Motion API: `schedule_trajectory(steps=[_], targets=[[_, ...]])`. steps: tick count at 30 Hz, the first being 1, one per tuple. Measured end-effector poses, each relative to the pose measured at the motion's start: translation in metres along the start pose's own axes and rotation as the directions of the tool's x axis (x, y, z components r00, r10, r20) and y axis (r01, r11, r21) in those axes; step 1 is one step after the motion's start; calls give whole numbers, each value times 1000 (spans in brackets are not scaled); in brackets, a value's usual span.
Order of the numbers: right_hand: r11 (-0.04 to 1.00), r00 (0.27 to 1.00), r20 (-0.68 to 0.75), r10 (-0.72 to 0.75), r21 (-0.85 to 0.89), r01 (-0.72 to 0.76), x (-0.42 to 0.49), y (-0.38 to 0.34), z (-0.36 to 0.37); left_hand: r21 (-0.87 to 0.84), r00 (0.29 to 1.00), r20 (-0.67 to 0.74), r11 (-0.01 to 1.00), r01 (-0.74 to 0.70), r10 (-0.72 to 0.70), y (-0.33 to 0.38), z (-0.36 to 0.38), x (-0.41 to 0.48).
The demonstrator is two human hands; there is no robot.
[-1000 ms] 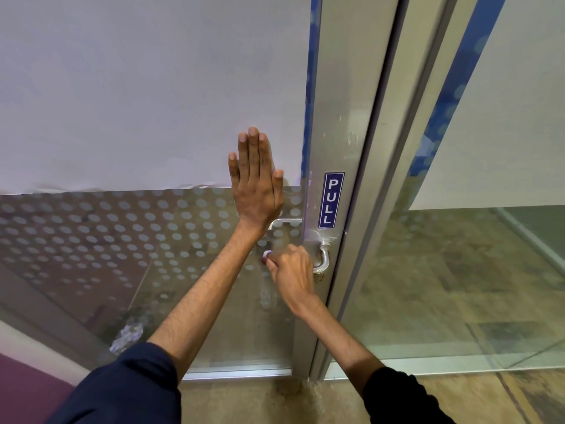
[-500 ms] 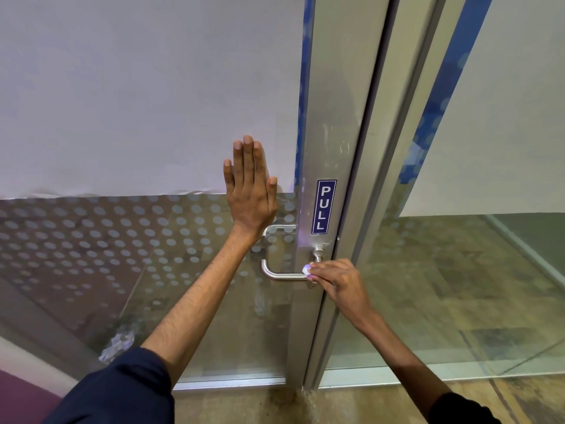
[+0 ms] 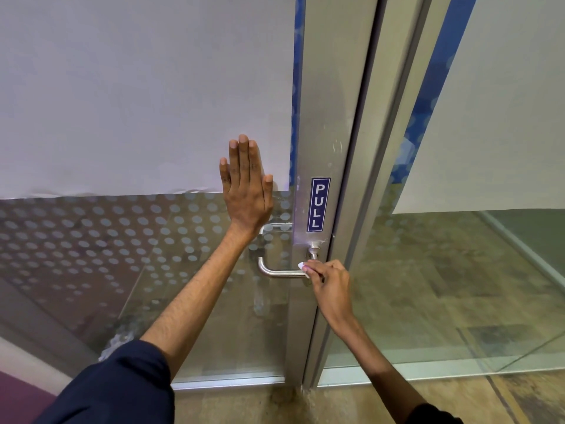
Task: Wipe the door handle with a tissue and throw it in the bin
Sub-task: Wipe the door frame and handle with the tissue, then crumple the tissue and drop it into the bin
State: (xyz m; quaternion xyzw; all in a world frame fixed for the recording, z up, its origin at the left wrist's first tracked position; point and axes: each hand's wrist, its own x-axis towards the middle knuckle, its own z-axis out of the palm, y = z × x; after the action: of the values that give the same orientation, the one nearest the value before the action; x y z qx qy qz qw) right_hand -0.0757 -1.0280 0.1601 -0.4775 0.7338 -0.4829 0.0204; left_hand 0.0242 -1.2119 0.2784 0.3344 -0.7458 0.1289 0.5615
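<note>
A brushed-metal lever door handle sticks out from the aluminium door frame, below a blue PULL sticker. My right hand pinches a small white tissue against the handle's right end, near its pivot. My left hand lies flat, fingers together, on the glass door panel just left of the frame and above the handle. No bin is in view.
The glass panel has white film on its upper part and a dotted frosting below. A second glass panel stands to the right of the frame. The floor is brownish tile along the bottom.
One second ago my right hand covered the left part of the handle; it slid right along the bar to the pivot end and stays there. My left hand keeps its place on the glass.
</note>
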Motion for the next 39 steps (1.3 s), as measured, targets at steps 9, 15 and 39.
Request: schedule_trajectory(steps=[9, 15, 39], targets=[[943, 987, 157, 32, 324, -82, -24, -42, 11, -9, 996, 91, 1000, 1, -1, 5, -13, -3], [886, 973, 210, 90, 430, -175, -23, -47, 8, -155, 985, 125, 983, -99, 118, -5, -51, -31], [836, 892, 448, -52, 509, -207, -86, -88, 77, -31, 587, 648, 754, 657, -485, -39, -209, -205]])
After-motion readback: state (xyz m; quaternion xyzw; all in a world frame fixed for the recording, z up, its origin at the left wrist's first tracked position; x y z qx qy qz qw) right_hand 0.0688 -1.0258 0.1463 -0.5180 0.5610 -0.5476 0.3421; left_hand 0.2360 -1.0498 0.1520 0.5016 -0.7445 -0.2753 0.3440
